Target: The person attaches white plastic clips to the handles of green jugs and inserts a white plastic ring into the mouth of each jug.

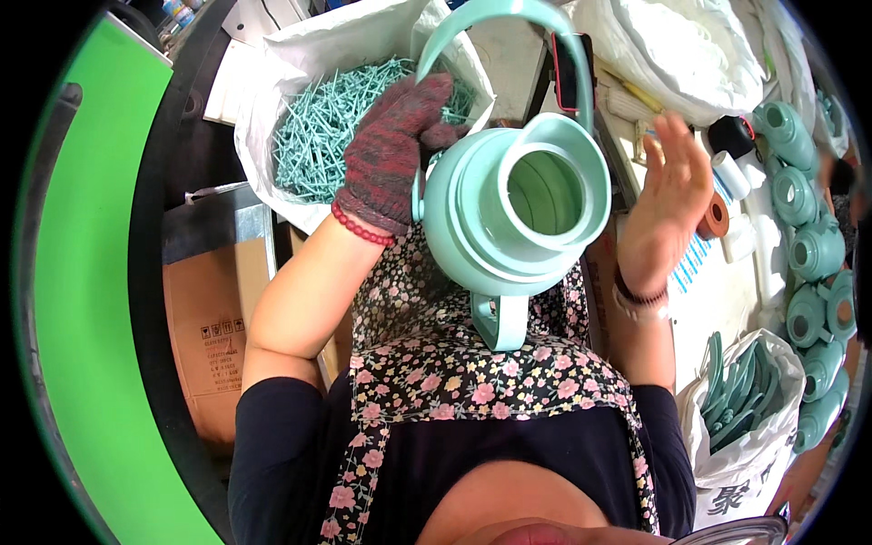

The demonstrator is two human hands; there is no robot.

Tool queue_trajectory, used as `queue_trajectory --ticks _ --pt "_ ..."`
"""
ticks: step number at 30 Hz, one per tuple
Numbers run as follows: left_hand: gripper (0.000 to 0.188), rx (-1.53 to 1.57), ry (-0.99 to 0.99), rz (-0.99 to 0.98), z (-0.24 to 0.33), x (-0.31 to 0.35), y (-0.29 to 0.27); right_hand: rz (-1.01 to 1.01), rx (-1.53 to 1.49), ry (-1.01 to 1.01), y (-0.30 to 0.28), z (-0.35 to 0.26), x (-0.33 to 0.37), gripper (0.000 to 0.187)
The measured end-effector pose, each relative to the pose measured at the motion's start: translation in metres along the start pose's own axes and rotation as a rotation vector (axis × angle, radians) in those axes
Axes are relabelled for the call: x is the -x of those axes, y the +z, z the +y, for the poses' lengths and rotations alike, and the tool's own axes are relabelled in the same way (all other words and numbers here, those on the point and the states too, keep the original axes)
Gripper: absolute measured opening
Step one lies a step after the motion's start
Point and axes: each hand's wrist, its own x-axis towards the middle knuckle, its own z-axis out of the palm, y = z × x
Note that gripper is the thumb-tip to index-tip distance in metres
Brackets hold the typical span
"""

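Note:
A mint-green plastic jug [459,213], like a vacuum-flask shell, is held up in front of my chest with its round mouth facing up. Its tall looped carrying handle [500,11] arches over the far side, while a smaller grip handle [514,322] sticks out toward me. My left hand [395,141], in a dark red and black knit glove, is closed around the left side of the carrying handle. Bare, with fingers stretched out, my right hand [668,204] is raised to the right of the jug, apart from it and holding nothing.
Thin green plastic pieces fill a white sack [263,145] at the far left. On the right stand several green jug bodies [816,250] and a bag of green handles [740,391]. White rolls [731,173] and brown tape [715,218] lie on the table. A cardboard box [204,336] stands left.

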Motion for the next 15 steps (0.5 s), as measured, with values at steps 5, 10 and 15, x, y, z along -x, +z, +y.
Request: queue_trajectory --ticks 5,10,15 --pt "0.022 0.233 -0.087 0.024 -0.019 0.005 0.03 -0.124 0.132 0.356 0.004 -0.039 0.006 0.098" --pt "0.041 -0.185 -0.288 -0.151 -0.053 0.02 -0.045 -0.075 -0.2 0.2 -0.043 -0.043 -0.017 0.107" --pt "0.053 0.517 -0.547 0.094 -0.06 0.074 -0.059 -0.367 0.574 0.166 -0.117 -0.036 -0.027 0.092"
